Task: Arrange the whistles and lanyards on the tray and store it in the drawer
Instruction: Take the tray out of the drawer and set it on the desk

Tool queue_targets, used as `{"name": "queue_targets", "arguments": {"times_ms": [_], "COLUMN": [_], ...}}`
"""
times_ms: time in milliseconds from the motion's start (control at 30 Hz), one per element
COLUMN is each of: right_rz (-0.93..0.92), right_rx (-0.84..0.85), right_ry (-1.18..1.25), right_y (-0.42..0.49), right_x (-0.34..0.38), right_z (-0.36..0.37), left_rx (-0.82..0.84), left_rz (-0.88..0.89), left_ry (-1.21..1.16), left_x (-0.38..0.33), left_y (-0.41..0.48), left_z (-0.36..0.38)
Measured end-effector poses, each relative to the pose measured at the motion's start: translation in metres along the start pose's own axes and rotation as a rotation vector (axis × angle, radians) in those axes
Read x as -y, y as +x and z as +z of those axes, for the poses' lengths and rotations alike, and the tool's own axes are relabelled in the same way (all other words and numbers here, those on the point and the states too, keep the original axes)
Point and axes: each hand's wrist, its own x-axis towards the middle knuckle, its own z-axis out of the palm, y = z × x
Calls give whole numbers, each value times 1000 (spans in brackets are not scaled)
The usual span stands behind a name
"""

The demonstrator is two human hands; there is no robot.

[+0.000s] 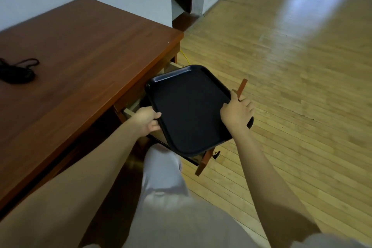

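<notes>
Pale plank floor (281, 86) fills my right; the brown table (70, 56) runs along my left. Its open drawer (203, 162) juts out below the edge, and I hold the empty black tray (189, 110) over it, long axis 11 to 5 o'clock. My left hand (146, 120) grips the 9 o'clock rim and my right hand (236, 113) the 3 o'clock rim, fingers curled. The lanyards (17, 71) lie on the table far at 9 o'clock, nearer my left.
</notes>
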Motion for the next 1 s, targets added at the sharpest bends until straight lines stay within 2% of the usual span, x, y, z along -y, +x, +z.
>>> {"name": "queue_targets", "arguments": {"times_ms": [200, 433, 600, 767, 867, 1000], "right_rz": [51, -17, -170, -389, -544, -776], "right_rx": [-143, -190, -198, -138, -85, 14], "right_ry": [188, 295, 323, 337, 340, 304], "right_y": [-34, -49, -59, -77, -91, -114], "right_x": [-18, 1, 41, 93, 132, 192], "right_z": [11, 23, 37, 58, 72, 83], "left_rx": [92, 52, -146, -445, -603, -772], "left_rz": [99, 216, 299, 386, 359, 273], "left_ry": [58, 83, 98, 304, 425, 383], "left_x": [1, -1, 6, 26, 41, 59], "left_y": [-12, -27, -48, -77, -97, -119], "left_z": [-12, -46, -84, -141, -176, -219]}}
